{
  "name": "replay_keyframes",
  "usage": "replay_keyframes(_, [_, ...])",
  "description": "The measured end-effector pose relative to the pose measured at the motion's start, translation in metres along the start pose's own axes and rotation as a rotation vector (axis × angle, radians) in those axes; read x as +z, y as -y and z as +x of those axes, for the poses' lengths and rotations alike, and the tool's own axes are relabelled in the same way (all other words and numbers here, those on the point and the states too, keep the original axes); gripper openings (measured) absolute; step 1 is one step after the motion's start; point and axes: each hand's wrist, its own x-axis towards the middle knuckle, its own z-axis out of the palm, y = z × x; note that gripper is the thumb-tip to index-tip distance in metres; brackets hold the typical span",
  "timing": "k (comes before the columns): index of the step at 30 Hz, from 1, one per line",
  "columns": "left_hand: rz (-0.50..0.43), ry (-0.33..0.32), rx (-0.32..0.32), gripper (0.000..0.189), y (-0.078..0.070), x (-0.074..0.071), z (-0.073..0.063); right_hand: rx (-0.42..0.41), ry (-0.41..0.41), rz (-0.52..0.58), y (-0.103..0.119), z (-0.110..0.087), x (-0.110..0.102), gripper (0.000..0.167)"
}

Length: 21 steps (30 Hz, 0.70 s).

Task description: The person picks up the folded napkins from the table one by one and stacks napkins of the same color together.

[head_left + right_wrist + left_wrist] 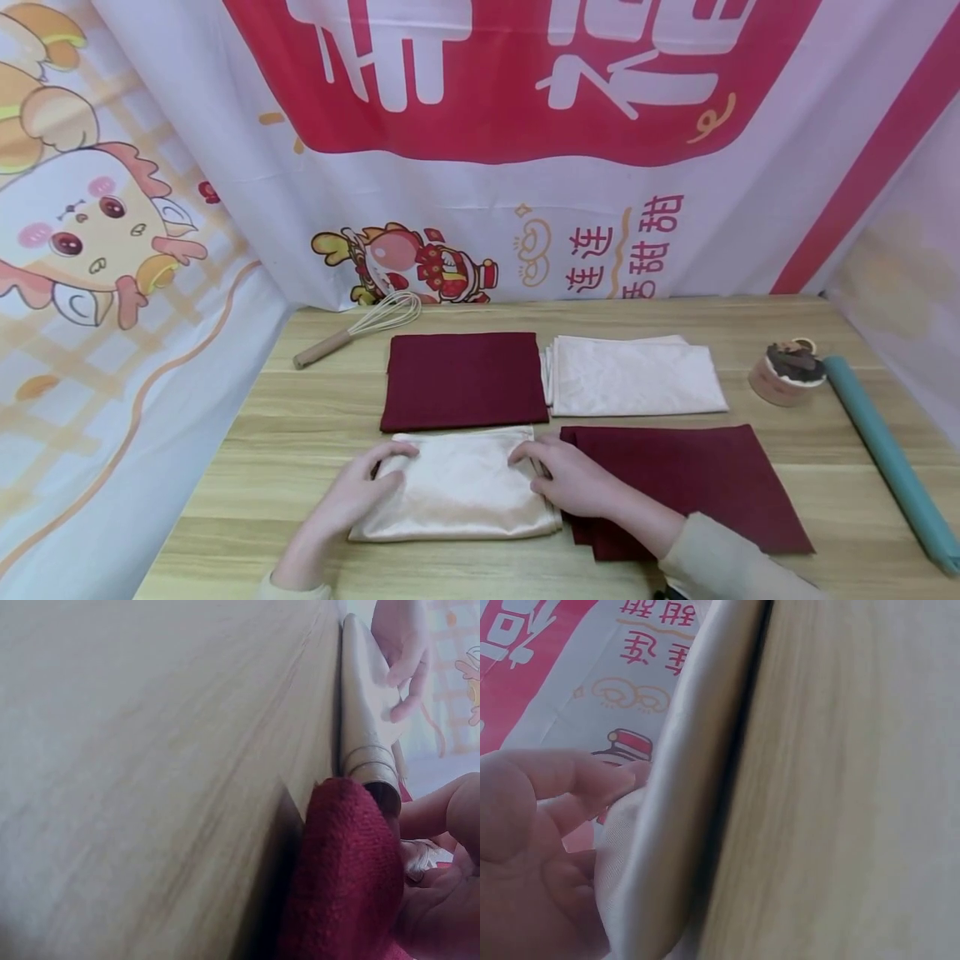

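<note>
My two hands stood at either end of a folded cream cloth (465,487), which lay flat on the wooden table (420,575) directly between them. My left hand (360,492) was at its left edge, thumb and forefinger spread apart and touching the fabric. My right hand (573,477) met the upper part of the right edge, fingers bent over it; whether they pinched the folds, I couldn't tell (my own wrist view hid the tips).

A folded dark red cloth (705,483) lay just beside the cream one, on my right, with my right forearm across it. Beyond my hands lay a second dark red cloth (465,379) and, to its right, a folded white cloth (637,379).
</note>
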Motion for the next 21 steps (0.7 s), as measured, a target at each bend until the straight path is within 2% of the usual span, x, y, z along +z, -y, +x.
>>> replay_keyframes(11, [-0.005, 0.003, 0.038, 0.027, 0.000, -0.006, 0.001, -0.017, 0.010, 0.101, 0.008, -0.006, -0.011, 0.035])
replay_keyframes(16, [-0.007, 0.000, 0.099, 0.027, -0.006, -0.010, 0.001, 0.008, 0.033, 0.208, 0.005, -0.006, -0.017, 0.036])
replay_keyframes(21, [-0.006, 0.003, 0.115, 0.026, -0.015, -0.013, 0.004, 0.016, 0.022, 0.259, 0.002, -0.008, -0.028, 0.035])
